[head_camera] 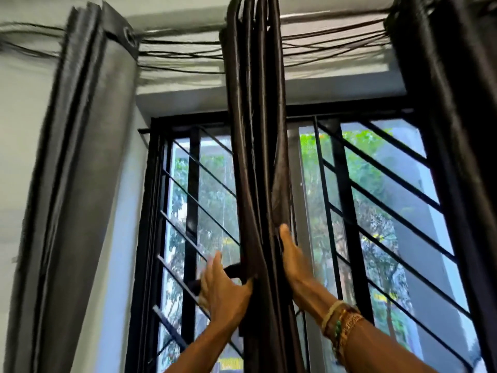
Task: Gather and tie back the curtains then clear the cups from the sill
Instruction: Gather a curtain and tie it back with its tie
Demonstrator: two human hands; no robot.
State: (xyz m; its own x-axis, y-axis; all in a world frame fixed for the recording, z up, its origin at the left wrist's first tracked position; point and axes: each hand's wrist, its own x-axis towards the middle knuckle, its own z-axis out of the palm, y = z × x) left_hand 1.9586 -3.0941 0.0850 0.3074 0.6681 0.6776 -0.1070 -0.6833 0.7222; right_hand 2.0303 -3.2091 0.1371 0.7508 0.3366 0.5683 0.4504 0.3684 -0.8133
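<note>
Your left hand (226, 289) is at the left edge of the gathered middle curtain (255, 130), thumb against the cloth, with a dark band (232, 270) running behind it; blur hides whether you grip it. Your right hand (291, 254), bangles (340, 321) on its wrist, lies flat along the curtain's right side. Two more curtains hang bunched at the left (88, 157) and right (451, 103) of the barred window (387, 170).

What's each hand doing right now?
Left hand: holding a dark strap.
Right hand: against the middle curtain; fingers hidden, cannot tell.
</note>
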